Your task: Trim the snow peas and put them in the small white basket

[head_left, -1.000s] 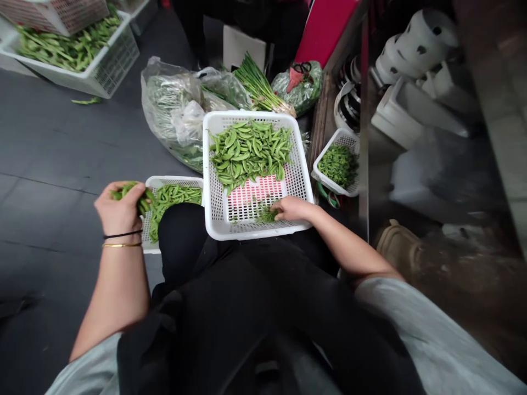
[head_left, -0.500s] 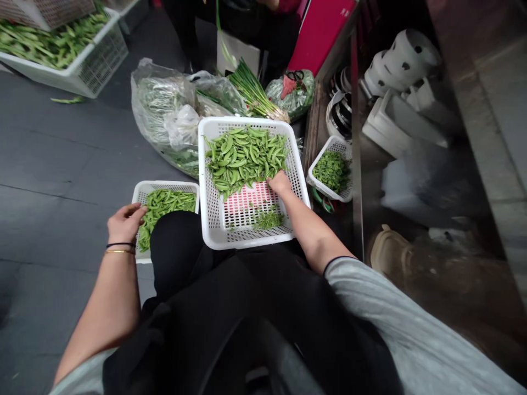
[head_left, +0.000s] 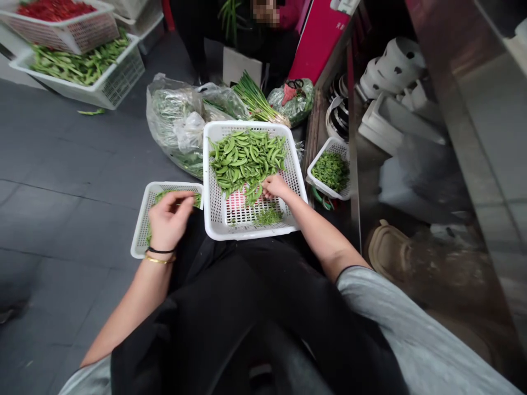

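A large white basket rests on my lap, its far half filled with green pea pods. A few trimmed bits lie near its front edge. My right hand is at the near edge of the pod pile, fingers curled on some pods. To the left, on the floor, a smaller white basket holds pea pods, mostly hidden by my left hand. That hand hovers over it, fingers loosely bent, nothing visible in them.
A small white basket of green trimmings sits to the right. Plastic bags of greens, scallions and scissors lie beyond. Baskets of beans and red chillies stand far left. Another person sits opposite. Metal shelving with dishes lines the right.
My left hand dropped its pods and moved right over the small basket. My right hand went from the trimmings to the pod pile and pulled some pods nearer.
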The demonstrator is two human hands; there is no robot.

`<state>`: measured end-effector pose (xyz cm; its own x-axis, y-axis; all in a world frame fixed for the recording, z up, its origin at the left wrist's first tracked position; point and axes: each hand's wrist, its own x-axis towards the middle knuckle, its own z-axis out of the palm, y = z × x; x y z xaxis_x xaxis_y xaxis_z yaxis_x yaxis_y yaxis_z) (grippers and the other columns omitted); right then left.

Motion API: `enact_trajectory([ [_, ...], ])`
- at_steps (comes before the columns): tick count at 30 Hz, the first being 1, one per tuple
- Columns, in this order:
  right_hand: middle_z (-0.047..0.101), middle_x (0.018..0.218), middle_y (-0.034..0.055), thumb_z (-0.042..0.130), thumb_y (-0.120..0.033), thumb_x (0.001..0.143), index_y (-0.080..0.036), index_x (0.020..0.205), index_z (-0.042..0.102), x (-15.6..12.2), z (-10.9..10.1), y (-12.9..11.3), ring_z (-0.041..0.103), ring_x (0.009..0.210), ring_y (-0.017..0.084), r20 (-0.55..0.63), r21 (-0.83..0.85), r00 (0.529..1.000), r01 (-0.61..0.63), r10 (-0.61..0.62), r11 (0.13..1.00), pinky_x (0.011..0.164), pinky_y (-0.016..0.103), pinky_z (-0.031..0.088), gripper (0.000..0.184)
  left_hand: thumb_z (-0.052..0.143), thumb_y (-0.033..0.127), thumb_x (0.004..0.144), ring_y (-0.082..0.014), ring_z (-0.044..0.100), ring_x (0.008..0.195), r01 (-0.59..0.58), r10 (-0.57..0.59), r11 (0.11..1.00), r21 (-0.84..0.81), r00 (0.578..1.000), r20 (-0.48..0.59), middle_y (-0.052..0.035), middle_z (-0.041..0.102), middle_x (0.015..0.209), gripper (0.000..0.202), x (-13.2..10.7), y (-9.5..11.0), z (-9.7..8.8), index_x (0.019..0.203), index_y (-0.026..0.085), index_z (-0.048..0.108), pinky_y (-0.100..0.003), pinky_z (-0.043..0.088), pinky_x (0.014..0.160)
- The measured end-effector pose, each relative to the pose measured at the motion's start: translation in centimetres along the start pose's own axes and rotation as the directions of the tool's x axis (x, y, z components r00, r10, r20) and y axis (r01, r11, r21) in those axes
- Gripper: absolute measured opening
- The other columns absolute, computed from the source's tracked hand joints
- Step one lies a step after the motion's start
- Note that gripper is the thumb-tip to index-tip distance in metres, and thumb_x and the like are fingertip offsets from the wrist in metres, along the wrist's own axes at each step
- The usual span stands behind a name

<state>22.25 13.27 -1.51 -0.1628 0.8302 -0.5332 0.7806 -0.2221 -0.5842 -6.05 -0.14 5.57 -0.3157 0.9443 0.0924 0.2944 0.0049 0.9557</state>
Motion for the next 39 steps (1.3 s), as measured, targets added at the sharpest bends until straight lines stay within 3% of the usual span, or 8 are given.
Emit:
enact_trajectory([
  [3,0.071,0.079,0.0074,0.036,-0.025,0.094,-0.013,0.102,0.06,-0.9,-0.9,0.5,0.063,0.055,0.01,-0.057,-0.039,0.998,0.007,-0.01,0.999,0.054,0.02,0.049,0.028,0.066,0.026,0.074,-0.014,0.06,0.072,-0.016,0.026,0.999,-0.039,0.96,0.28,-0.0048,0.07,0.086,0.018,-1.9,2.7,3.5,0.089,0.018,0.071,-0.024,0.048,0.069],
  [8,0.07,0.074,0.0165,0.05,-0.033,0.087,-0.007,0.083,0.068,-0.3,-0.5,1.2,0.067,0.075,0.022,-0.073,-0.191,0.995,-0.079,0.066,0.978,0.074,0.028,0.05,0.032,0.069,0.025,0.071,-0.0135,0.058,0.063,0.085,-0.038,0.994,-0.07,0.862,0.505,-0.0048,0.069,0.073,0.012,-3.5,3.8,6.9,0.079,0.017,0.072,-0.022,0.046,0.06],
  [14,0.064,0.112,0.0215,0.046,-0.036,0.089,-0.005,0.108,0.064,1.5,0.3,0.1,0.06,0.108,0.025,-0.133,-0.295,0.98,-0.182,0.148,0.938,0.087,0.03,0.045,0.041,0.069,0.031,0.071,-0.0119,0.057,0.058,0.172,-0.107,0.983,-0.064,0.82,0.562,-0.0043,0.068,0.07,0.019,-3.7,3.6,6.7,0.081,0.015,0.071,-0.021,0.045,0.055],
  [17,0.067,0.106,0.0199,0.046,-0.028,0.087,-0.005,0.104,0.066,0.8,-0.4,-0.2,0.063,0.101,0.023,-0.098,-0.326,0.985,-0.167,0.142,0.931,0.082,0.028,0.046,0.035,0.068,0.036,0.072,-0.0122,0.057,0.059,0.239,-0.156,0.969,-0.067,0.794,0.587,-0.0041,0.066,0.067,0.026,-3.5,3.1,6.2,0.082,0.013,0.069,-0.022,0.046,0.054],
  [24,0.071,0.092,0.0118,0.051,-0.04,0.082,-0.014,0.095,0.067,-8.1,0.3,-1.6,0.064,0.089,0.023,0.022,-0.419,0.995,0.094,-0.093,0.903,0.074,0.027,0.045,0.034,0.074,0.045,0.064,-0.0117,0.059,0.053,0.529,-0.371,0.837,-0.137,0.734,0.569,-0.0056,0.067,0.072,0.044,-2.5,0.6,8.4,0.09,0.01,0.064,-0.019,0.043,0.04],
  [29,0.069,0.09,0.0094,0.048,-0.037,0.086,-0.016,0.099,0.06,-13.4,2.9,-3.1,0.063,0.077,0.02,0.114,-0.54,0.821,0.523,-0.559,0.659,0.067,0.027,0.041,0.028,0.082,0.034,0.056,-0.0082,0.055,0.044,0.632,-0.397,0.728,-0.267,0.706,0.586,-0.0025,0.063,0.055,0.036,-2.4,0.2,9.3,0.074,0.008,0.064,-0.017,0.045,0.042],
  [33,0.063,0.076,0.0036,0.044,-0.04,0.091,-0.017,0.079,0.056,-13.1,2.6,-2.7,0.055,0.068,0.012,-0.016,-0.356,0.715,0.65,-0.699,0.672,0.063,0.022,0.036,0.029,0.08,0.024,0.061,-0.0081,0.058,0.046,0.687,-0.414,0.6,-0.411,0.706,0.575,-0.0029,0.063,0.054,0.027,-2.3,0.7,7.8,0.076,0.008,0.065,-0.016,0.049,0.047],
  [39,0.048,0.062,-0.0004,0.038,-0.034,0.092,-0.018,0.066,0.044,-13.8,2.9,-2.8,0.045,0.06,0.01,-0.211,-0.104,0.618,0.756,-0.757,0.646,0.061,0.022,0.034,0.031,0.075,0.017,0.069,-0.0063,0.055,0.046,0.77,-0.383,0.444,-0.459,0.626,0.679,-0.0001,0.06,0.055,0.015,-3.0,1.0,7.8,0.075,0.008,0.063,-0.016,0.049,0.047],
])
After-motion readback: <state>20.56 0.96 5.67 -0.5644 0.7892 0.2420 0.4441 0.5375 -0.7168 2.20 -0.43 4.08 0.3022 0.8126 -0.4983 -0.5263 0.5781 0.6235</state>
